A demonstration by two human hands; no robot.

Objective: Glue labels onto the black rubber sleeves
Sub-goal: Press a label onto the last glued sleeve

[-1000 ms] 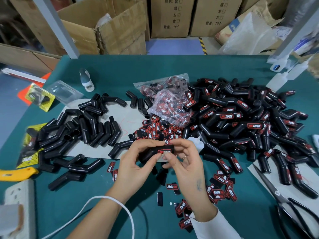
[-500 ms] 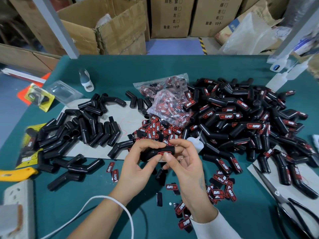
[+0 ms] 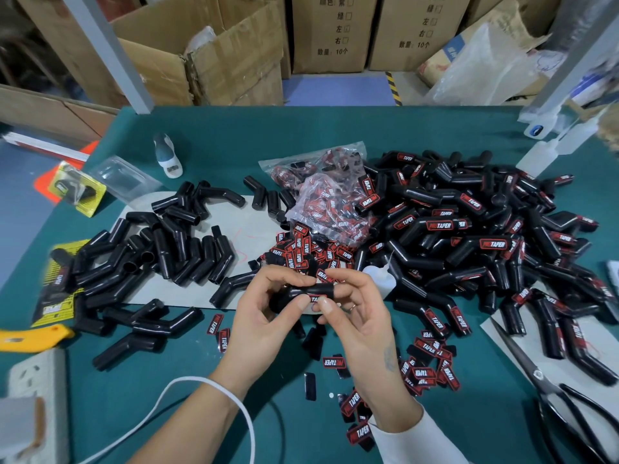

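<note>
left hand [image 3: 268,313], right hand [image 3: 355,316] grip sleeve [image 3: 315,291] | label [image 3: 316,299] mostly hidden

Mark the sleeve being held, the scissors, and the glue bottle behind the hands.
held sleeve [image 3: 316,291], head view, its black top side between both hands.
scissors [image 3: 539,378], head view, the pivot screw.
glue bottle [image 3: 380,277], head view, its white body.

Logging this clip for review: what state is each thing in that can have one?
Left hand: grips held sleeve.
Right hand: pinches label against it.
Held sleeve: label partly on.
Left pile: unlabelled.
Right pile: labelled.
Scissors: closed, lying flat.
Label bag: lying flat.
</note>
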